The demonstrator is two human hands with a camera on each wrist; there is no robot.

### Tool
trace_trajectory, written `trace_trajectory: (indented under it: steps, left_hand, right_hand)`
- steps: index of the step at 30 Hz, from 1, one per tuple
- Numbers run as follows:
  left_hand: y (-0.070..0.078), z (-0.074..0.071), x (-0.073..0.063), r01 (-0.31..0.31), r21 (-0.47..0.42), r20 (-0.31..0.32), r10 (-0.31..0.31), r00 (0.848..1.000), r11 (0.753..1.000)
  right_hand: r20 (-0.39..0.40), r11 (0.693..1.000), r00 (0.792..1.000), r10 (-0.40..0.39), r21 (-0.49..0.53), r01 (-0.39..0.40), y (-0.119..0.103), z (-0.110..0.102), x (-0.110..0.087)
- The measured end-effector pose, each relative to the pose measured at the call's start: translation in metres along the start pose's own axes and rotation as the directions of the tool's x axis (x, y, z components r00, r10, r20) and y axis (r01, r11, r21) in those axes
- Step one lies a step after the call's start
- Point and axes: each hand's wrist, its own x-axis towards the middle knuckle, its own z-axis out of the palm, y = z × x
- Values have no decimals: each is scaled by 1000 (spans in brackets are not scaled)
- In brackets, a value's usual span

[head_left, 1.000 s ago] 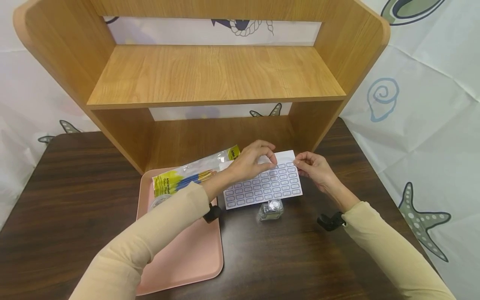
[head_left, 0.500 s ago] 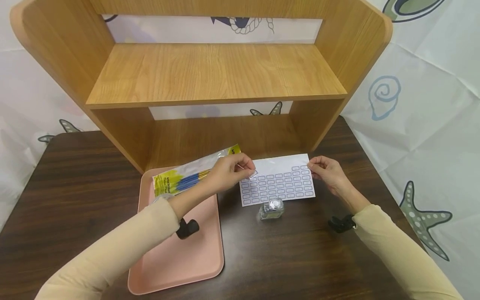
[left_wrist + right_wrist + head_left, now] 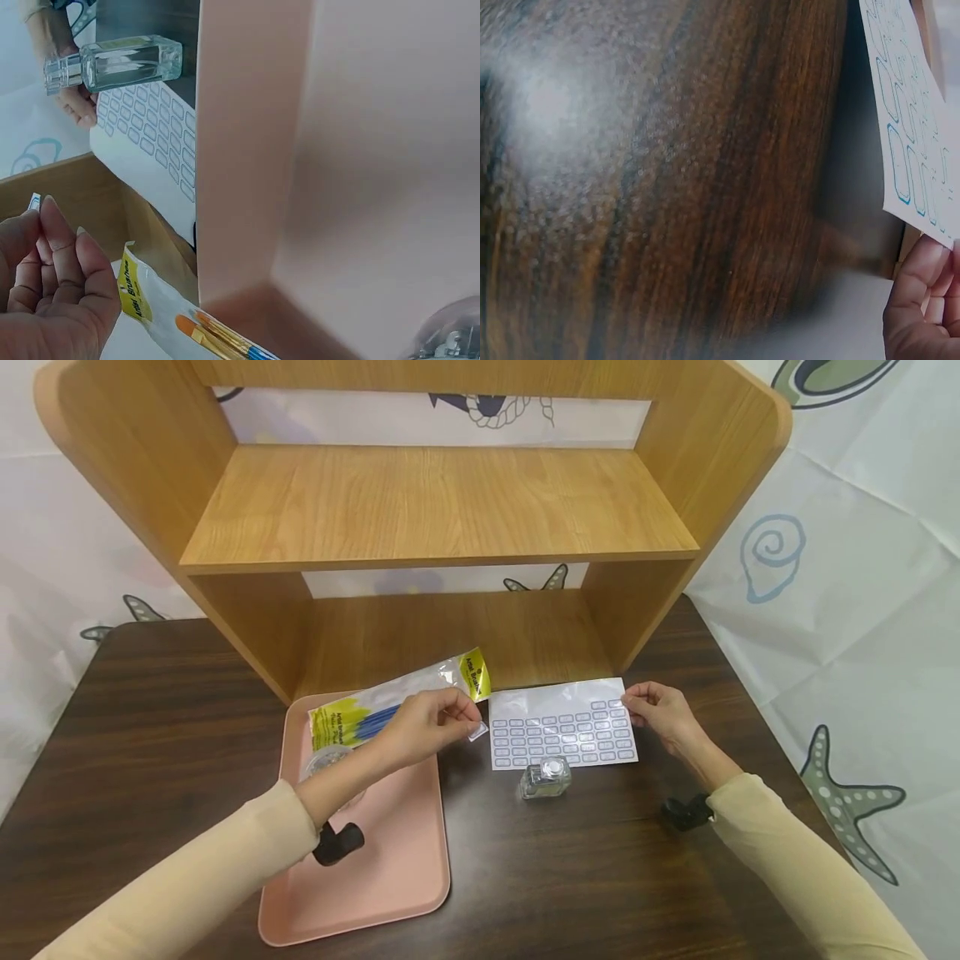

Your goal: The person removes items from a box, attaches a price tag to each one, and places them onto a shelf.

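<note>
Between thumb and forefinger my left hand [image 3: 429,727] pinches a small white label sticker [image 3: 477,732] with a blue border. In the left wrist view the sticker [image 3: 34,201] stands up from the fingertips. My right hand [image 3: 667,718] pinches the right edge of a white sheet of label stickers [image 3: 562,727], printed in rows of blue-framed labels, its top part bare. A square clear glass bottle [image 3: 545,778] with a shiny cap stands just in front of the sheet. In the right wrist view the sheet [image 3: 911,127] slants up from the fingers.
A pink tray [image 3: 397,860] lies at the left, bearing a pack of artist brushes [image 3: 367,714] and a clear round container [image 3: 326,760] partly behind the left forearm. A wooden shelf unit [image 3: 442,510] stands at the back of the dark table [image 3: 570,877].
My left hand has peeled a sticker off the sheet and drawn it left, toward the tray. The sheet has shifted right and nearer, with my right hand still gripping its edge.
</note>
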Motion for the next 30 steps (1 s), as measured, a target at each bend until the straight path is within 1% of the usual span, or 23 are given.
trace_trajectory:
  steps: [3,5,10,13,16,20,22,24,26,30]
  left_hand:
    - [0,2,-2,-3,-24,14,3,1000,1000]
    - [2,4,-3,-15,-45,24,16,1000,999]
    - [5,10,-2,-32,-73,52,36,998,997]
    - [6,13,-1,-31,-76,63,35,997,997]
    - [9,15,0,-31,-68,65,36,997,997]
    - [14,18,1,-44,-51,69,48,996,998]
    - [17,20,2,-50,-48,75,53,996,998]
    - [20,21,4,-55,-43,76,58,995,998]
    - [23,23,5,-53,-52,77,57,995,997]
    - [29,26,7,-58,-65,70,62,996,996]
  right_hand:
    - [-5,1000,1000,8,3,-8,2,0,0]
    - [-12,1000,1000,17,-3,-17,3,1,-1]
    - [-40,999,999,34,-31,-35,5,1,-2]
    - [-53,997,998,20,-67,-23,7,1,-2]
    - [-70,994,997,-15,-110,7,8,0,-3]
    - [-104,981,991,-89,-181,69,5,0,-7]
    - [-110,967,984,-138,-230,109,-1,3,-11]
    - [-98,952,976,-197,-256,167,-11,9,-17]
    - [-61,939,966,-253,-254,230,-24,18,-25]
    - [52,929,944,-326,-168,330,-51,41,-43]
